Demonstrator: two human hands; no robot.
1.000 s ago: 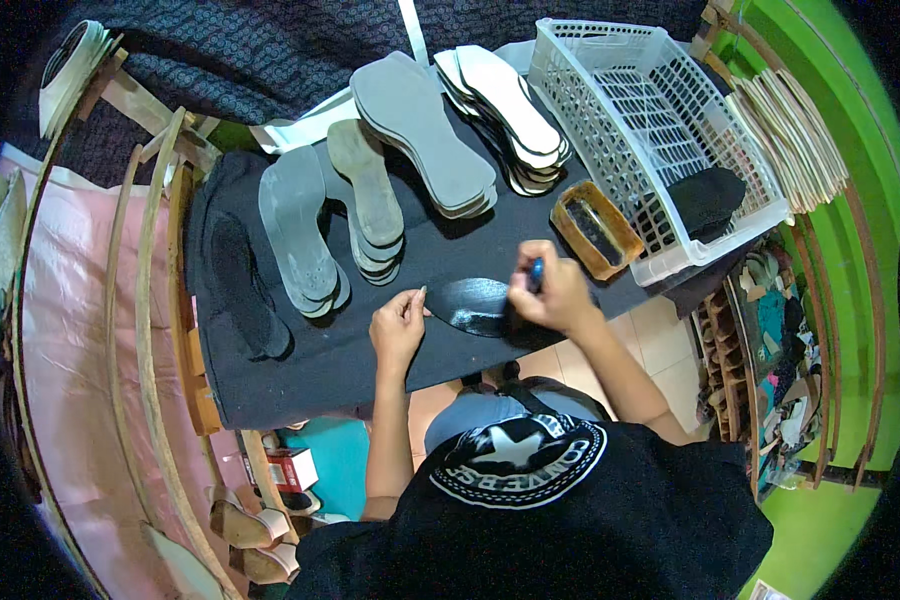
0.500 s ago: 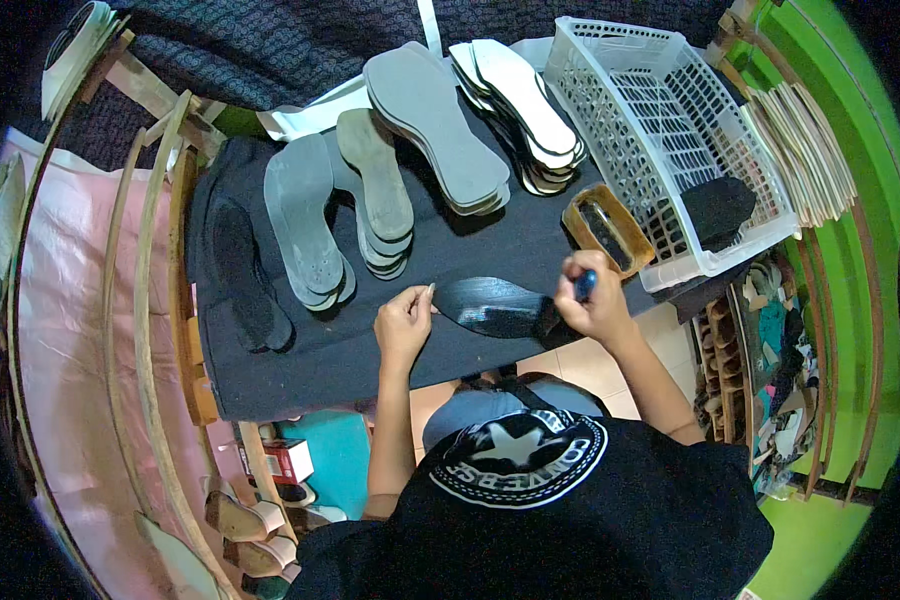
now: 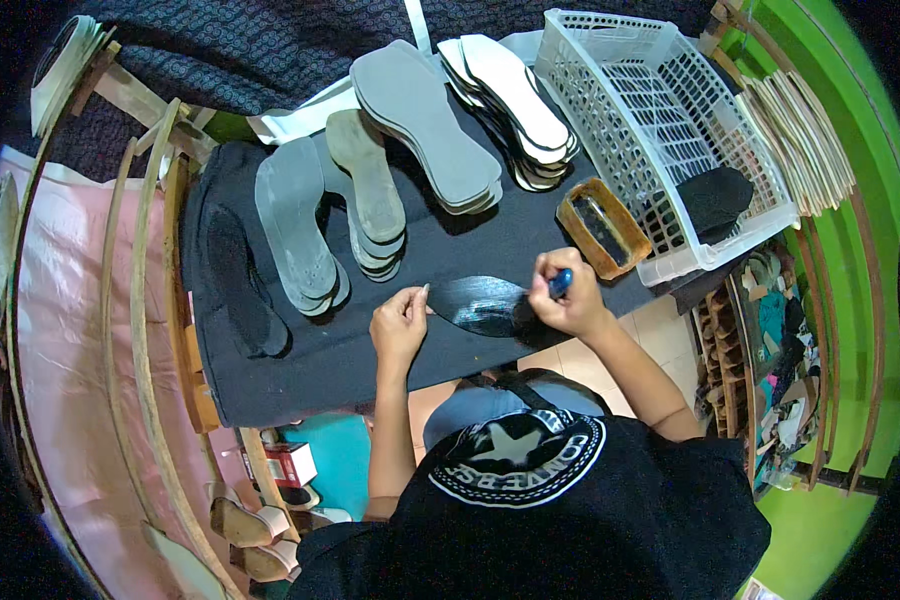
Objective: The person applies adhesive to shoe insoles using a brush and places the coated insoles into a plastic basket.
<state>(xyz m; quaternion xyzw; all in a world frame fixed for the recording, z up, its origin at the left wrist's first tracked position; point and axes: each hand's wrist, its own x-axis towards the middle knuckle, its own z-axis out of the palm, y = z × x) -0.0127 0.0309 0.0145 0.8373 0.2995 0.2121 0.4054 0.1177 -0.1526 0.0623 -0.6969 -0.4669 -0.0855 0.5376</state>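
Note:
A black shoe insole (image 3: 475, 305) lies near the front edge of the dark-covered table, wet and glossy with streaks across its top. My left hand (image 3: 398, 328) pinches its left tip between thumb and fingers. Over its right end, my right hand (image 3: 572, 300) is closed around a blue-handled brush (image 3: 561, 282); the fist hides the working end. Just beyond that hand stands a brown-stained rectangular tub (image 3: 582, 240) with a dark, shiny inside.
Grey insoles (image 3: 292, 220), a brownish-grey stack (image 3: 365, 165), larger grey ones (image 3: 420, 130) and white ones (image 3: 515, 90) line the back. Black insoles (image 3: 240, 290) lie at left. A white plastic crate (image 3: 710, 260) at right holds a black piece (image 3: 715, 200). Wooden racks flank the table.
My right hand and the brush have moved left and slightly up along the insole. The left hand keeps its pinch on the tip. The whole view has shifted slightly.

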